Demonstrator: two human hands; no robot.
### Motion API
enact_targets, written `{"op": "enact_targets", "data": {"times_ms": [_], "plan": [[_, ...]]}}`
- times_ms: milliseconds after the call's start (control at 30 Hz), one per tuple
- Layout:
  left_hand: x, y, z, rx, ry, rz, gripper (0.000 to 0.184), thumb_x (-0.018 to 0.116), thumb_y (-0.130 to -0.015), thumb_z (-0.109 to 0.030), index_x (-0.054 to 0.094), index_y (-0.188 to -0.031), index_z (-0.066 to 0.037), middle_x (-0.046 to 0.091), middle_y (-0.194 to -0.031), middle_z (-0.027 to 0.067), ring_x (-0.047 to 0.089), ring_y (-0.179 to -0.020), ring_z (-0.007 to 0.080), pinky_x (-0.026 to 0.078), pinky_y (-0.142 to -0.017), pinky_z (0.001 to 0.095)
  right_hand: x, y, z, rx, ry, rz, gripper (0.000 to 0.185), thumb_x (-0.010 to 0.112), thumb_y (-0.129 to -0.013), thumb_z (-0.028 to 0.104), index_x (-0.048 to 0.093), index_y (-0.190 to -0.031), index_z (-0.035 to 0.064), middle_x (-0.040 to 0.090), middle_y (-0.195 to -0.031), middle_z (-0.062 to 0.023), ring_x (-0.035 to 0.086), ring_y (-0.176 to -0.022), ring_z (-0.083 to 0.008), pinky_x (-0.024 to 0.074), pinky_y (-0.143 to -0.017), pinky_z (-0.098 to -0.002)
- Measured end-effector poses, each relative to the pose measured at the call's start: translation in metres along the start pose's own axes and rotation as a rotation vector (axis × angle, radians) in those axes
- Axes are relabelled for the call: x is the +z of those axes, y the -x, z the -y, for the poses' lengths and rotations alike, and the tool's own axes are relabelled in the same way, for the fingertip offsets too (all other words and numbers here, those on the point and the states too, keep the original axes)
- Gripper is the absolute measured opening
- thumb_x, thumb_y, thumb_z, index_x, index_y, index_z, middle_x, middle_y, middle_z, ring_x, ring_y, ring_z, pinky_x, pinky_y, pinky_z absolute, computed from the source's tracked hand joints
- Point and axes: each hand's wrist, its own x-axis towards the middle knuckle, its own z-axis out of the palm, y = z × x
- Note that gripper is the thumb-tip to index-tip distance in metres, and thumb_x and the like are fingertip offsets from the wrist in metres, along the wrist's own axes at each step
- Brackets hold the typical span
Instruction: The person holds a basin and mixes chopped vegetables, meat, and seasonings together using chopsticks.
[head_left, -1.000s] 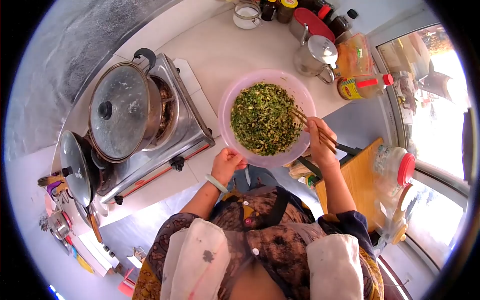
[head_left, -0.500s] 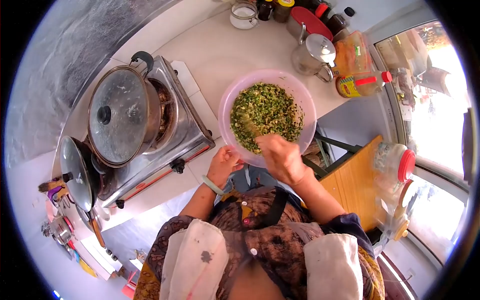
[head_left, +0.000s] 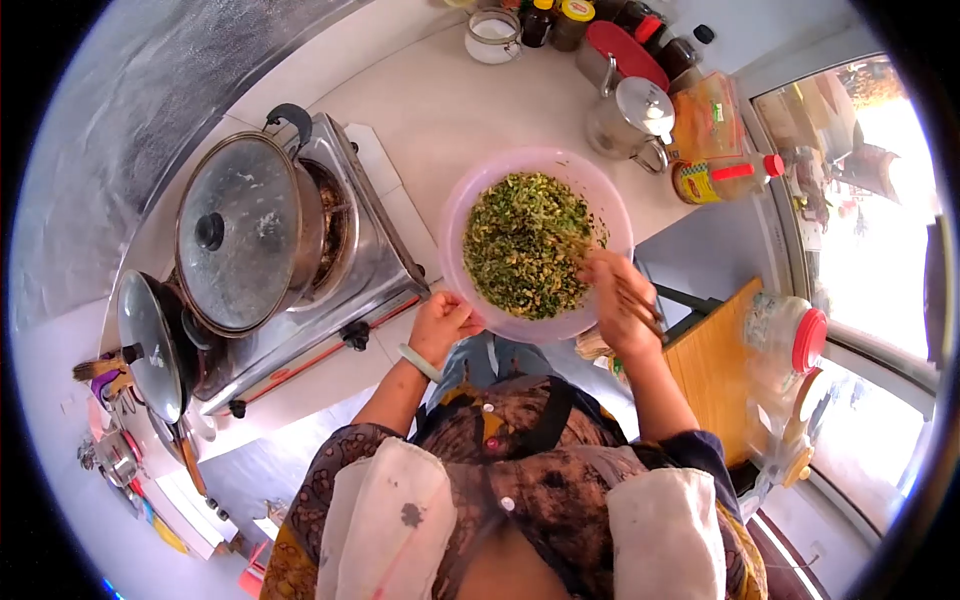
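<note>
A pale pink bowl [head_left: 455, 195] holds a chopped mix of green leaves and yellowish bits [head_left: 525, 245]. My left hand [head_left: 442, 326], with a light bangle at the wrist, pinches the bowl's near-left rim. At the right side of the bowl, my right hand [head_left: 622, 303] is closed around thin wooden chopsticks [head_left: 642, 308]. Their back ends stick out past the hand, and their front ends reach into the right edge of the mix, slightly blurred.
Left stands a gas stove [head_left: 372, 240] with a lidded pot [head_left: 240, 235]; a lidded pan [head_left: 150, 345] sits nearer. A metal pot with a spout [head_left: 625, 115], an oil bottle [head_left: 725, 178] and several jars line the back right. A wooden board [head_left: 715, 370] is at right.
My right hand and the chopsticks have moved right, from the bowl's near middle to its right side. The mix has shifted and heaped differently. My left hand stays at the rim.
</note>
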Motion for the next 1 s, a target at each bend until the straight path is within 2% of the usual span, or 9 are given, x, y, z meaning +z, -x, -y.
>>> {"op": "enact_targets", "data": {"times_ms": [167, 267, 367, 467, 500, 600, 800, 900, 1000], "plan": [[0.001, 0.002, -0.002, -0.022, 0.009, 0.027, 0.013, 0.054, -0.092, -0.014, 0.050, -0.099, -0.004, 0.061, -0.094, 0.0082, 0.063, -0.082, 0.0173, 0.054, -0.074, 0.0302, -0.019, -0.024, -0.048, 0.022, 0.157, -0.101, 0.025, 0.047, -0.095, 0.018, 0.058, -0.103, -0.0030, 0.064, -0.090, -0.0118, 0.061, -0.080, -0.0172, 0.0495, -0.075, -0.0299], [-0.003, 0.001, 0.002, -0.014, -0.006, 0.034, 0.013, 0.054, -0.093, -0.015, 0.051, -0.100, -0.005, 0.062, -0.094, 0.0075, 0.063, -0.083, 0.0167, 0.053, -0.074, 0.0297, 0.015, -0.051, -0.079, 0.101, -0.252, -0.185, 0.026, 0.047, -0.095, 0.019, 0.058, -0.103, -0.0034, 0.064, -0.092, -0.0111, 0.062, -0.080, -0.0183, 0.0504, -0.075, -0.0302], [-0.001, 0.000, 0.003, 0.010, -0.036, 0.041, 0.014, 0.054, -0.093, -0.017, 0.052, -0.102, -0.007, 0.061, -0.095, 0.0059, 0.062, -0.084, 0.0156, 0.053, -0.076, 0.0302, 0.036, -0.065, -0.074, 0.186, -0.505, -0.077, 0.027, 0.048, -0.095, 0.020, 0.059, -0.102, -0.0034, 0.063, -0.092, -0.0116, 0.064, -0.080, -0.0208, 0.0518, -0.075, -0.0310], [0.000, 0.001, 0.000, 0.012, -0.050, 0.021, 0.015, 0.054, -0.093, -0.018, 0.052, -0.102, -0.006, 0.061, -0.095, 0.0060, 0.062, -0.084, 0.0155, 0.053, -0.076, 0.0301, 0.027, -0.061, -0.058, 0.210, -0.497, 0.098, 0.029, 0.049, -0.095, 0.023, 0.060, -0.099, -0.0035, 0.062, -0.089, -0.0100, 0.060, -0.082, -0.0187, 0.0494, -0.077, -0.0313], [0.000, 0.002, 0.001, 0.018, -0.038, 0.018, 0.015, 0.054, -0.093, -0.018, 0.052, -0.102, -0.006, 0.061, -0.095, 0.0061, 0.062, -0.084, 0.0155, 0.053, -0.076, 0.0301, 0.017, -0.058, -0.051, 0.198, -0.388, 0.176, 0.023, 0.050, -0.094, 0.017, 0.061, -0.096, -0.0025, 0.062, -0.088, -0.0084, 0.060, -0.080, -0.0179, 0.0487, -0.075, -0.0306], [0.003, 0.004, -0.001, 0.020, -0.021, 0.011, 0.016, 0.054, -0.093, -0.018, 0.052, -0.103, -0.005, 0.062, -0.094, 0.0065, 0.062, -0.083, 0.0154, 0.053, -0.075, 0.0300, -0.009, -0.036, -0.021, 0.012, -0.110, 0.310, 0.018, 0.051, -0.093, 0.012, 0.061, -0.097, -0.0013, 0.062, -0.086, -0.0083, 0.059, -0.080, -0.0161, 0.0480, -0.072, -0.0286], [-0.001, 0.001, 0.003, 0.026, -0.078, -0.033, 0.015, 0.053, -0.093, -0.016, 0.052, -0.102, -0.003, 0.063, -0.090, 0.0074, 0.062, -0.080, 0.0150, 0.053, -0.073, 0.0289, 0.003, 0.007, 0.019, -0.193, 0.007, 0.416, 0.012, 0.057, -0.086, 0.002, 0.061, -0.097, -0.0002, 0.064, -0.088, -0.0136, 0.062, -0.077, -0.0216, 0.0493, -0.068, -0.0304], [-0.002, -0.003, 0.007, 0.054, -0.117, -0.029, 0.014, 0.054, -0.092, -0.013, 0.052, -0.100, -0.001, 0.063, -0.087, 0.0078, 0.062, -0.077, 0.0147, 0.053, -0.069, 0.0271, 0.037, 0.020, -0.001, -0.347, 0.139, 0.545, 0.018, 0.061, -0.081, 0.000, 0.059, -0.099, 0.0002, 0.063, -0.090, -0.0168, 0.063, -0.080, -0.0327, 0.0518, -0.068, -0.0355], [-0.002, -0.003, 0.006, 0.065, -0.110, -0.037, 0.013, 0.055, -0.091, -0.011, 0.052, -0.098, -0.001, 0.063, -0.086, 0.0077, 0.062, -0.075, 0.0141, 0.053, -0.067, 0.0257, 0.044, 0.011, -0.045, -0.467, 0.170, 0.414, 0.018, 0.061, -0.080, 0.000, 0.059, -0.098, 0.0003, 0.063, -0.090, -0.0164, 0.063, -0.081, -0.0317, 0.0526, -0.069, -0.0352]]}}
